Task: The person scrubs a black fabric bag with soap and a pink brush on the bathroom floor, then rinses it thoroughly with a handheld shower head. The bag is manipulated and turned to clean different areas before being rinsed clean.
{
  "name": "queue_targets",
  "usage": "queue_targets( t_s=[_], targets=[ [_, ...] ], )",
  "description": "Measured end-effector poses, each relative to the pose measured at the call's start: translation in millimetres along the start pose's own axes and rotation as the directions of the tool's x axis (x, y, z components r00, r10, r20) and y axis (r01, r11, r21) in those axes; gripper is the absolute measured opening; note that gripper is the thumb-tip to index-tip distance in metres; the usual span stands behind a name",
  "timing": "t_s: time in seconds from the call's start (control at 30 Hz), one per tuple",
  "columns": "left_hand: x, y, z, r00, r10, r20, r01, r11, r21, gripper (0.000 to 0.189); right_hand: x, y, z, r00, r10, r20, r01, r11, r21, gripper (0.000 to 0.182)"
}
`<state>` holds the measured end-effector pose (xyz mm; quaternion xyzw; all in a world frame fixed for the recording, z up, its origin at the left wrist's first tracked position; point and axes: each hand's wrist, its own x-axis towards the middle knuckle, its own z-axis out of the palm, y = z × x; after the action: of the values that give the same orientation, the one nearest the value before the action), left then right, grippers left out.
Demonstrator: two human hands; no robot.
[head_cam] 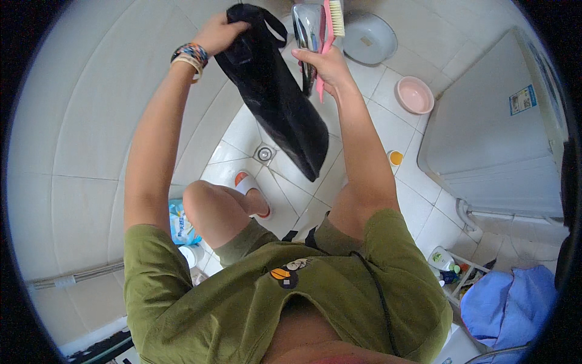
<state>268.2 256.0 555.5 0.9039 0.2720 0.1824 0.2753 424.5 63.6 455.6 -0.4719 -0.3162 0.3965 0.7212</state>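
My left hand (pixel 223 34) grips a black fabric bag (pixel 277 100) near its top, with a strap loop beside the fingers. The bag hangs slanting down to the right over the tiled floor, its lower end above the tiles near the drain. In my right hand (pixel 329 66) are a pink-handled scrubbing brush (pixel 328 38) with pale bristles pointing right and a shiny silver object (pixel 307 25). The silver object's exact kind cannot be told. Both stand upright, side by side, and the right hand is just right of the bag.
A grey basin (pixel 382 41) and a pink basin (pixel 415 95) sit on the floor. A small cup with orange contents (pixel 395 158) stands near the white appliance (pixel 491 136). Round the floor drain (pixel 264 154) are tiles. Bottles (pixel 441 259) fill a rack at lower right.
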Motion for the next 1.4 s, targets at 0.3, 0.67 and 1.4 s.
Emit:
queue_targets(
  t_s=[0.3, 0.67, 1.4],
  targets=[
    [-22, 92, -56, 0.928, -0.285, -0.238, 0.329, 0.929, 0.17, 0.036, -33, -5, 2, 0.994, -0.064, 0.087, 0.076, 0.987, -0.144, 0.048],
    [-25, 116, -68, 0.92, -0.284, -0.271, 0.351, 0.904, 0.245, 0.043, -39, 40, 23, 0.999, 0.008, 0.04, 0.01, 0.907, -0.42, 0.045],
    [-58, 91, -107, 0.772, 0.455, 0.444, -0.624, 0.41, 0.666, 0.022, 26, -2, -60, 0.572, -0.644, -0.508, 0.3, 0.741, -0.601, 0.02]
  ],
)
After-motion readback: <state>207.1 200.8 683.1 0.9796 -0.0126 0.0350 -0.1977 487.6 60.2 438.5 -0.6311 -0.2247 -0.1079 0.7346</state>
